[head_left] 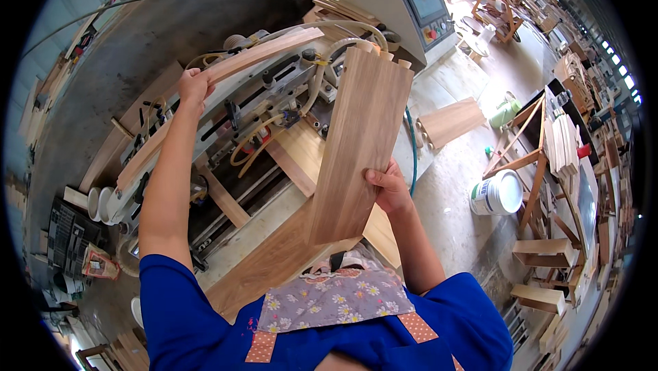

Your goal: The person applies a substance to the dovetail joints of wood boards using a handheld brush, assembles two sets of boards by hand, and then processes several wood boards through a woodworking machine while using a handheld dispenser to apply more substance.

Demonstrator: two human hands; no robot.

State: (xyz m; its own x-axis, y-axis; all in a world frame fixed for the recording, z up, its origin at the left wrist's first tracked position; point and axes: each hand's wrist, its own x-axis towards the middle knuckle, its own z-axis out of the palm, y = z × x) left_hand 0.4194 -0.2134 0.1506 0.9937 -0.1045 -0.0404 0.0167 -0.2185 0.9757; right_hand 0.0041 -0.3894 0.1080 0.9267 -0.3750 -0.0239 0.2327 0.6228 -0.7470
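Observation:
In my right hand [392, 184] is a flat brown wooden board [360, 131], held by its right edge near the lower end with the thumb on its face. The board is raised in front of me, and several short tenons stick out from its far end. My left hand [195, 87] is closed around a long, narrow wooden strip [267, 52] above the machine [274, 93]. The strip seems to continue behind my left forearm. Clamps, hoses and metal rails of the machine lie below both hands; the raised board hides part of them.
A control box with a screen [423, 1] stands at the far end of the machine. To the right lie another tenoned board [452, 122] on a pale surface, a white bucket [499, 193] on the floor and a wooden rack [538, 158]. Wide brown boards [260, 254] lie close to my body.

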